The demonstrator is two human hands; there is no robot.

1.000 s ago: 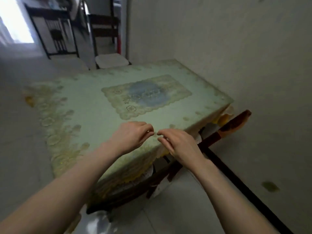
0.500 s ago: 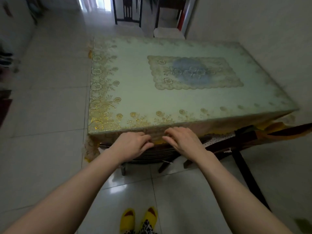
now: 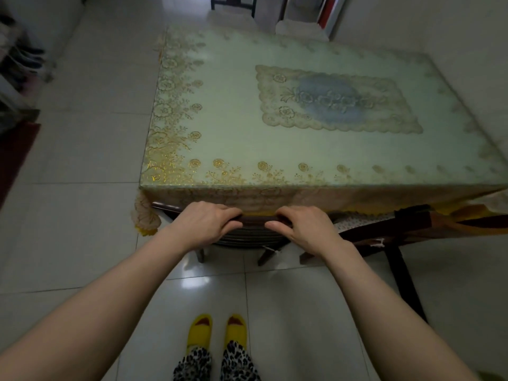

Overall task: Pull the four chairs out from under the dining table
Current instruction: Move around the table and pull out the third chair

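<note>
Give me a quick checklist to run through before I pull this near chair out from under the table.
1. Left hand on the chair's top rail: ok.
2. Right hand on the same rail: ok.
3. Floor behind, around the yellow slippers: ok, bare tile.
4. Tablecloth free of the rail: cannot tell, its hem hangs right at the fingers.
5. Neighbouring chair clear of this one: cannot tell, frames sit close.

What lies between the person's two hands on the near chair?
In the head view, only a short bare stretch of the chair's dark top rail shows between the left hand and right hand.
</note>
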